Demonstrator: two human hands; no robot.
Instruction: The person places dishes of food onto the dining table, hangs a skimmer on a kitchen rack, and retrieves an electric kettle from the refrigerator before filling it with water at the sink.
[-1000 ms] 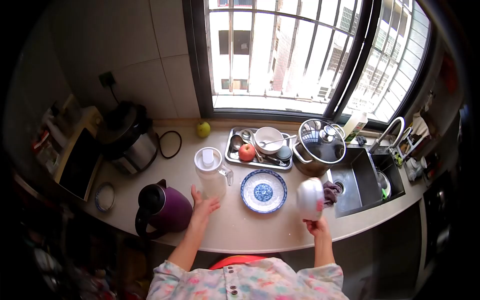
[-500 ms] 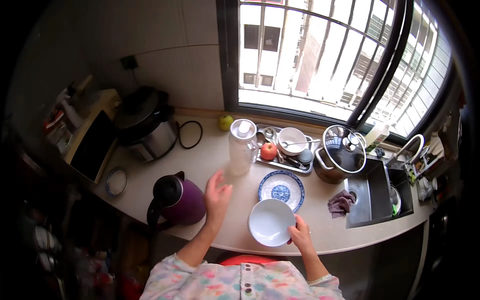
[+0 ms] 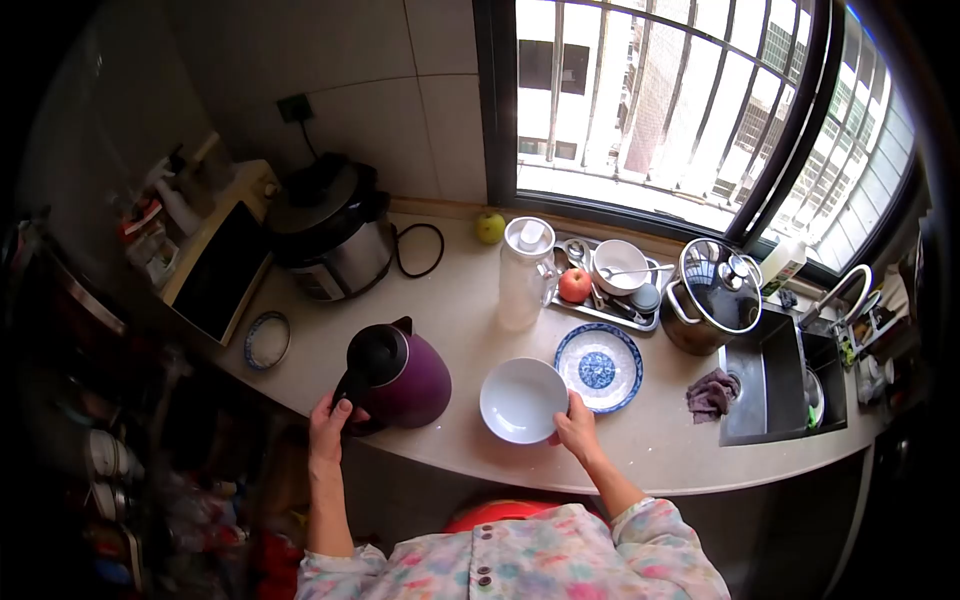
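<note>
My right hand grips the right rim of a white bowl, which I hold tilted toward me near the counter's front edge. A purple electric kettle with a black lid stands left of the bowl. Around its black handle are the fingers of my left hand, partly hidden by the handle. Just right of the bowl lies a blue-and-white patterned plate. Behind the bowl is a clear lidded pitcher.
A metal tray holds an apple, a small bowl and utensils. Further right are a lidded pot, a cloth and the sink. An electric cooker, a microwave and a small dish stand left.
My left hand has gone from beside the pitcher, left and down, to the kettle handle. The bowl in my right hand has shifted left, off the plate's front edge. The view has shifted slightly.
</note>
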